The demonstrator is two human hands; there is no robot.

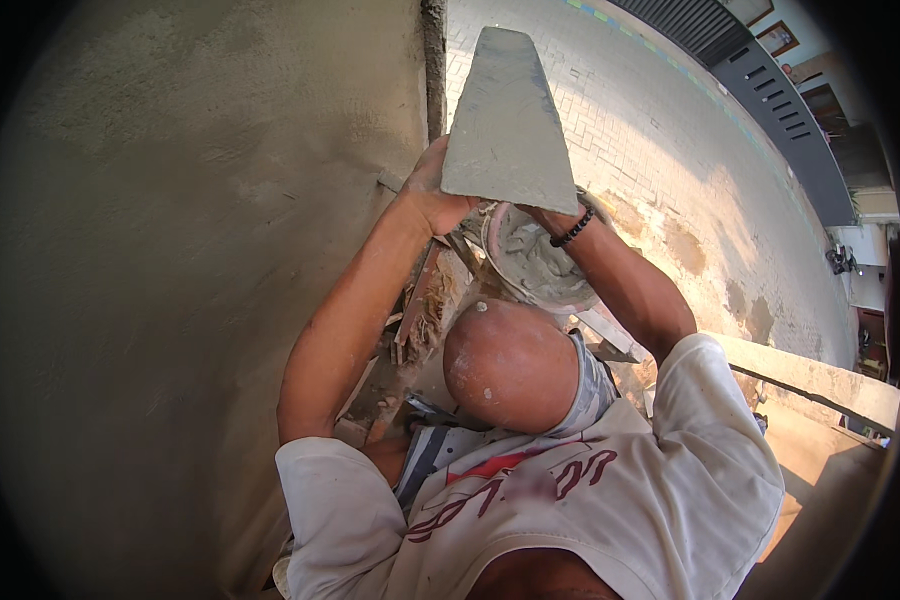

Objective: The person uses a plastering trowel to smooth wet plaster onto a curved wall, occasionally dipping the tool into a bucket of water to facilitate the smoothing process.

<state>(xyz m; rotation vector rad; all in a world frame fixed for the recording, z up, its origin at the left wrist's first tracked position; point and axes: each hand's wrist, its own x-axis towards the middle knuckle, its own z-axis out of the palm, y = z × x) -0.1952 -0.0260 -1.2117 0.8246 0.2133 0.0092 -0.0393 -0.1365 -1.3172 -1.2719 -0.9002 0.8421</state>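
Note:
A plastering float (510, 125), its flat grey face smeared with mortar, is held up beyond my knee with its broad end toward me. My left hand (438, 195) is closed on it at the near left edge, some fingers out of sight behind it. My right hand (558, 220) is at the float's near right corner, mostly hidden beneath it, so its fingers do not show. A black bead bracelet circles that wrist. Below the float stands a bucket (540, 262) with wet grey mortar (542, 252) in it.
A freshly plastered grey wall (200, 250) rises close along my left, ending at a rough vertical edge (435, 70). Wood scraps and rubble (425, 310) lie between wall and bucket. Beyond are a paved yard (660, 150), a dark gate (780, 110) and a low ledge (810, 380) at right.

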